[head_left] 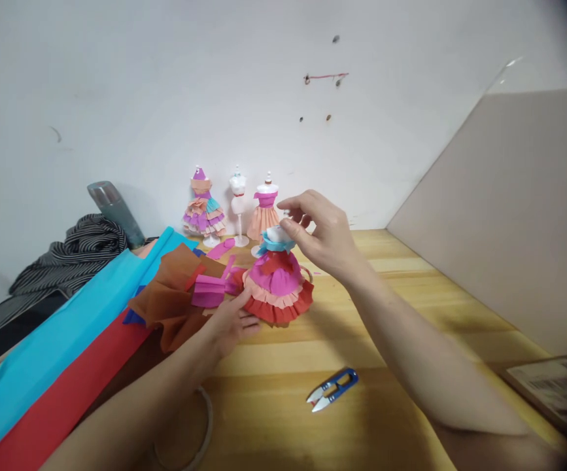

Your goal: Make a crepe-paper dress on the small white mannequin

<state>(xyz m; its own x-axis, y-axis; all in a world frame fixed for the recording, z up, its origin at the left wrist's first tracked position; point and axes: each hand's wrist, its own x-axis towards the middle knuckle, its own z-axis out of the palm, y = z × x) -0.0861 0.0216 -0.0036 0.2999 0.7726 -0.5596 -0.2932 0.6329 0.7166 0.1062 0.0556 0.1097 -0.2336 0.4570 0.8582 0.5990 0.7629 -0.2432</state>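
A small mannequin wearing a layered paper dress in pink, peach and red with a blue collar stands on the wooden table. My right hand pinches the top of the mannequin at its white bust, fingers closed. My left hand rests at the dress's lower left hem, fingertips touching the red ruffle. Folded pink paper pieces lie on brown crepe paper just left of the dress.
Three dressed mannequins stand at the wall. Blue crepe paper and red crepe paper lie at left, with striped cloth and a grey bottle behind. Blue thread snips lie in front. A box sits right.
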